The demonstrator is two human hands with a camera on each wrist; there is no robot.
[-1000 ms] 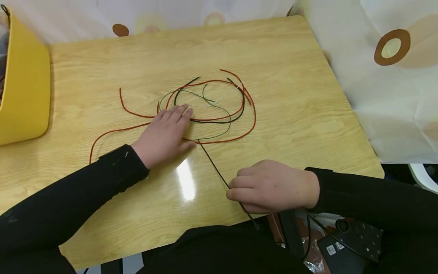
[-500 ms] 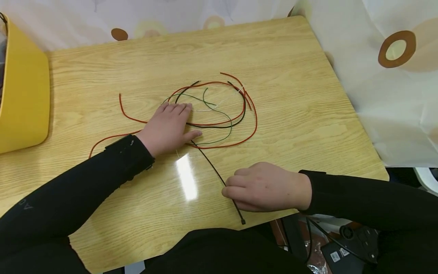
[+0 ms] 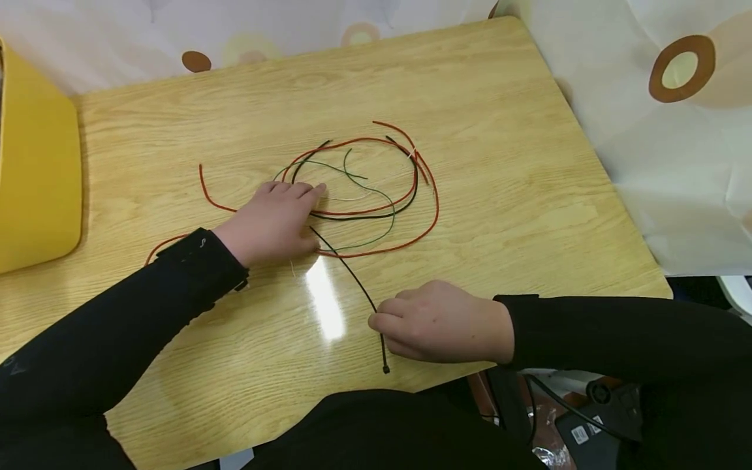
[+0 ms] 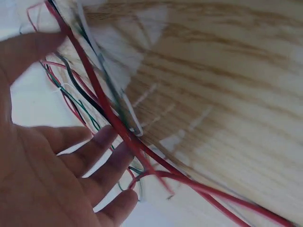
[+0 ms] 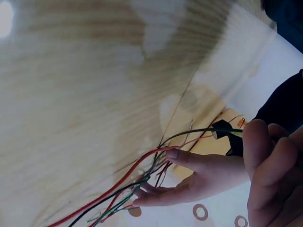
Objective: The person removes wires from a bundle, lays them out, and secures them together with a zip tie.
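Observation:
A loose tangle of thin wires lies on the wooden table (image 3: 499,150): red wire (image 3: 436,212), green wire (image 3: 390,225) and black wire (image 3: 408,201). My left hand (image 3: 273,222) rests flat on the tangle's left side, fingers fairly straight. In the left wrist view that left hand (image 4: 61,165) has relaxed, spread fingers over the red wire (image 4: 106,111). My right hand (image 3: 437,321) pinches a black cable tie (image 3: 349,271) near its head end. The tie runs up to the left hand's thumb. In the right wrist view the tie's head (image 5: 221,128) shows by my curled fingers (image 5: 272,175).
A yellow bin (image 3: 35,176) stands at the table's left edge. Patterned white cloth (image 3: 675,143) hangs behind and to the right. Black devices and cables (image 3: 593,424) lie on the floor beyond the near right edge.
My right hand has moved left and up the table with the cable tie, whose head now lies over the table. The left hand has slid a little toward me.

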